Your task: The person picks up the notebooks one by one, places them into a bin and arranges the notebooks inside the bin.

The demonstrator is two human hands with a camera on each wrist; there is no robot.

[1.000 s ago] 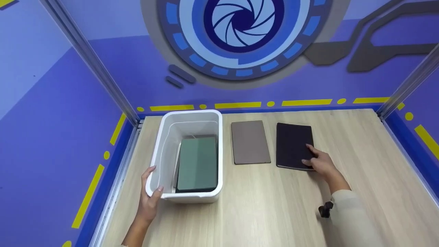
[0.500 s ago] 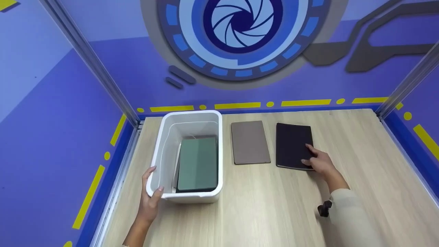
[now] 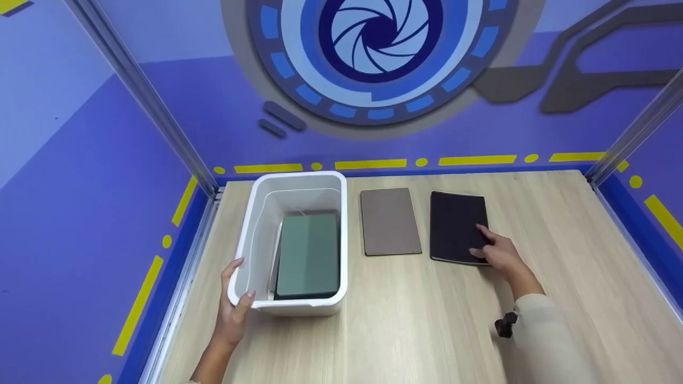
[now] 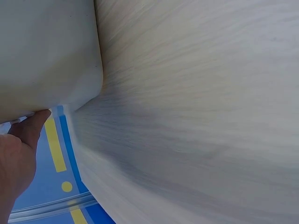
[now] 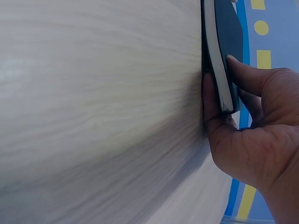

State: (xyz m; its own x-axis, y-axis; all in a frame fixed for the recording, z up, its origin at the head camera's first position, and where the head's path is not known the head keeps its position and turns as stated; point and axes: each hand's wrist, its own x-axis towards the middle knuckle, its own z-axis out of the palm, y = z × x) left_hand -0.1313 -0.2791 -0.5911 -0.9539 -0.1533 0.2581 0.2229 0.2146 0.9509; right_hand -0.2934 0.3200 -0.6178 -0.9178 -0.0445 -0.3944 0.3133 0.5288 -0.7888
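A white plastic bin (image 3: 244, 250) stands on the left of the table in the head view. In it lies a green hardcover book (image 3: 308, 256) on top of other dark-edged items, mostly hidden. My left hand (image 3: 233, 320) grips the bin's near-left corner, thumb over the rim and fingers along the side. A black notebook (image 3: 453, 224) lies at the right, its page edges showing in the right wrist view. My right hand (image 3: 501, 253) pinches its near-right corner, with thumb and fingertip on the cover and a finger low beside its underside. Between bin and notebook lies a taupe notebook (image 3: 390, 221).
The wood-grain table (image 3: 400, 320) is bounded by a blue back wall (image 3: 187, 117) and side walls, with metal rails at the corners. A small black clip-like object (image 3: 505, 325) sits at the right sleeve (image 3: 549, 336).
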